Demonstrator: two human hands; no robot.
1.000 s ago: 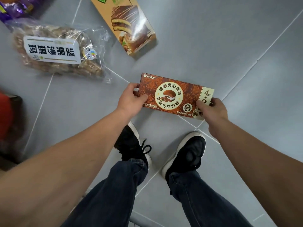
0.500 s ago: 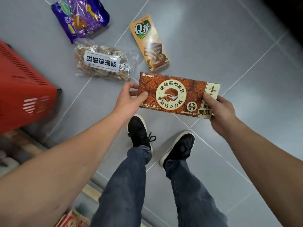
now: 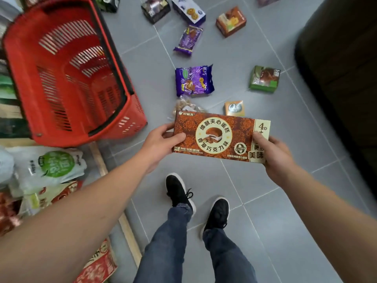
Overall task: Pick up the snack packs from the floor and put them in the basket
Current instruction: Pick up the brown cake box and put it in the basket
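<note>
Grey tiled floor [image 3: 285, 201]. One brown box [image 3: 216, 137], reading "巧克力味" and "4", held above it: left grip [image 3: 161, 142] and right grip [image 3: 273, 152] each clasp an end. One red basket [image 3: 122, 68] left, tilted. Eight or so packs scattered beyond; two purple bags [image 3: 193, 80].

Brown cake box [image 3: 214, 137] reads "巧克力味"; "100克+赠50克"; "美味".

Counted: boxes, bags, basket, hands.
One basket [image 3: 67, 66]; two hands [image 3: 161, 141] [image 3: 273, 154]; seven boxes [image 3: 220, 137] [image 3: 264, 78] [image 3: 234, 108] [image 3: 231, 21] [image 3: 188, 10] [image 3: 155, 9] [image 3: 268, 0]; three bags [image 3: 193, 80] [image 3: 188, 39] [image 3: 183, 106].
</note>
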